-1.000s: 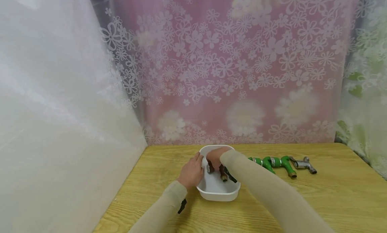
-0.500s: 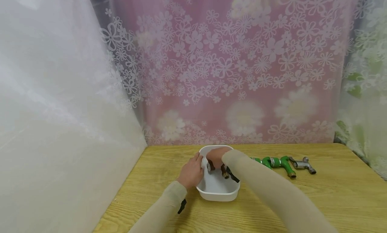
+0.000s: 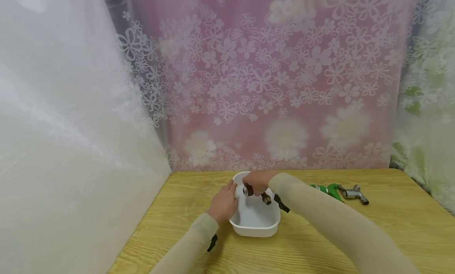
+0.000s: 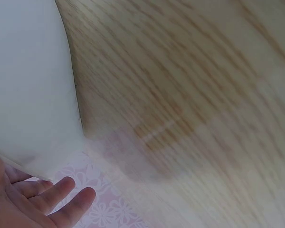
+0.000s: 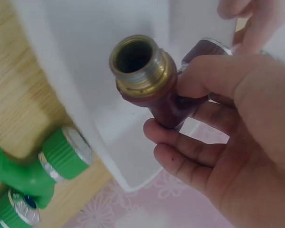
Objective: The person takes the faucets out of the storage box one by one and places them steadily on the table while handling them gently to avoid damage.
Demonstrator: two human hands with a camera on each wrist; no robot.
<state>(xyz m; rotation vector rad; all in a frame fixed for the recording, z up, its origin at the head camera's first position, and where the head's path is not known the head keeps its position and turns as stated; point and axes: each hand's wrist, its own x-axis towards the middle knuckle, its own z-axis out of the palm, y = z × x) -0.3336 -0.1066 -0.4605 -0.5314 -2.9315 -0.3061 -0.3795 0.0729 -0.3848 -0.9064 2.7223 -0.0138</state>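
My right hand [image 3: 261, 181] grips a dark red tap [image 5: 168, 111] by its body, thumb on one side and fingers on the other. The tap's threaded brass outlet [image 5: 140, 69] points toward the right wrist camera, and its round end [image 3: 247, 190] sticks out left of the hand. Tap and hand are above the inside of a white plastic basin [image 3: 256, 231]. At the basin's left side my left hand [image 3: 223, 203] holds the rim. Its fingers [image 4: 61, 194] show beside the basin wall in the left wrist view.
Green taps [image 3: 333, 192] lie in a row right of the basin, partly hidden by the right sleeve. A silver tap [image 3: 353, 193] lies at the row's right end. Wood-grain table [image 3: 167, 211] underneath; a white sheet [image 3: 78, 147] hangs at left, a pink flowered curtain [image 3: 220, 88] behind.
My right hand has moved slightly to the right and up with the dark red tap. The right sleeve now covers more of the green taps. The left hand stays on the basin rim.
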